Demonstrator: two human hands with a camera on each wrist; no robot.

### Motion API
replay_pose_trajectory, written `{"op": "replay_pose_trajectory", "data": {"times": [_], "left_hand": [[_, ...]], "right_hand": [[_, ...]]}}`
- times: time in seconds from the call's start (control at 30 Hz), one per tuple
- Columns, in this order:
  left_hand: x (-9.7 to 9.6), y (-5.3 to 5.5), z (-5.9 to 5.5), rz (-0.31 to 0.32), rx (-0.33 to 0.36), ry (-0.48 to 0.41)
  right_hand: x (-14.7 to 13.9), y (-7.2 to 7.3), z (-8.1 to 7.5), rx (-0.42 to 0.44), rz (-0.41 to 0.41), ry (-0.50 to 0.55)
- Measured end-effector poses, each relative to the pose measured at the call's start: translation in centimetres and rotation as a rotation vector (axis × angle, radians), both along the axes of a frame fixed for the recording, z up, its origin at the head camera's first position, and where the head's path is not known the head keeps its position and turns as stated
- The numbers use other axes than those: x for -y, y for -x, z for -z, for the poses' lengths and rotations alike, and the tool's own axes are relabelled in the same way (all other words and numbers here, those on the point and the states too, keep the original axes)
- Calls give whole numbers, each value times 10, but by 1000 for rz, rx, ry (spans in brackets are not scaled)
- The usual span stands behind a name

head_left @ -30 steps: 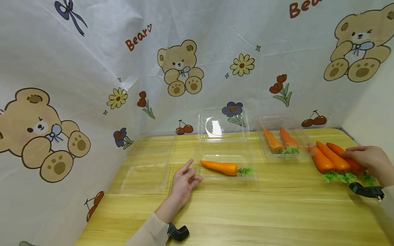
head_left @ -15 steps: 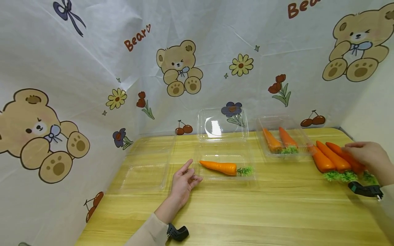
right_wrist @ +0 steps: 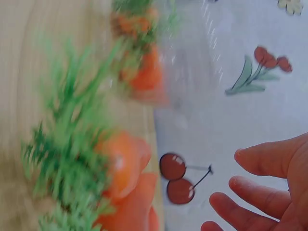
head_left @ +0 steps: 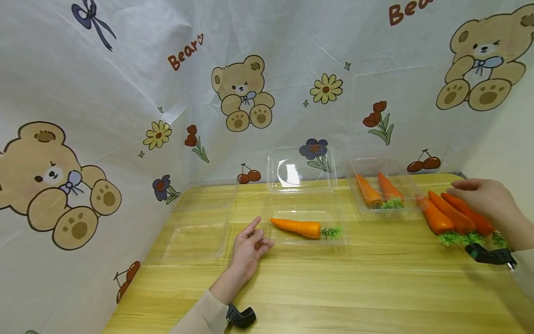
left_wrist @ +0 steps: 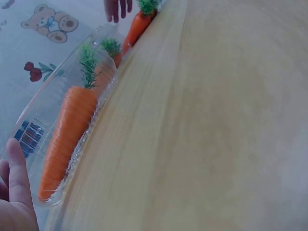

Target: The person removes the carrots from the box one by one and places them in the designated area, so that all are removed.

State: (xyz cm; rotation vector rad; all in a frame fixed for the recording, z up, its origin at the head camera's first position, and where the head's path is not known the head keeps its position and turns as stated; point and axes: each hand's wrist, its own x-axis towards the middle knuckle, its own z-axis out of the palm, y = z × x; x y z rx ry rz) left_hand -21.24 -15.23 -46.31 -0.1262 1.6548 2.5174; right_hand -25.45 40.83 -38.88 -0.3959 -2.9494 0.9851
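In the head view, my left hand [head_left: 246, 253] lies at the left edge of an open clear plastic box [head_left: 271, 208], fingers extended and fingertips at its side. One orange carrot [head_left: 297, 227] with a green leafy top lies in that box. My right hand [head_left: 488, 199] hovers over several loose carrots [head_left: 452, 215] at the right, with nothing in its grasp. The right wrist view shows that hand's fingers [right_wrist: 257, 190] relaxed and apart from the blurred carrots [right_wrist: 127, 173]. Seen from the left wrist, a finger [left_wrist: 18, 175] stands beside the box wall.
A second clear box [head_left: 410, 183], holding two carrots [head_left: 377, 190], stands at the back right beside the loose ones. Another open clear box [head_left: 193, 232] lies at the left. A bear-printed cloth [head_left: 283, 111] hangs behind the wooden table [head_left: 354, 287].
My right hand has lifted off the rightmost loose carrot, moving up and slightly left. That carrot stays beside the others. The left hand has kept its place.
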Motion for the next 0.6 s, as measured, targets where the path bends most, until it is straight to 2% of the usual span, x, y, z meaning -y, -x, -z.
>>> {"op": "replay_pose_trajectory", "data": {"times": [0.27,0.43,0.6], "left_hand": [[0,1,1,8,2,-1],[0,0,1,8,-1,-1],[0,0,0,4,-4,3]], "right_hand": [[21,-8,-18,-26,-86,-49],[37,-13,-28,-76,-114,-47],[50,-15,-33,-117,-175,-27]]}}
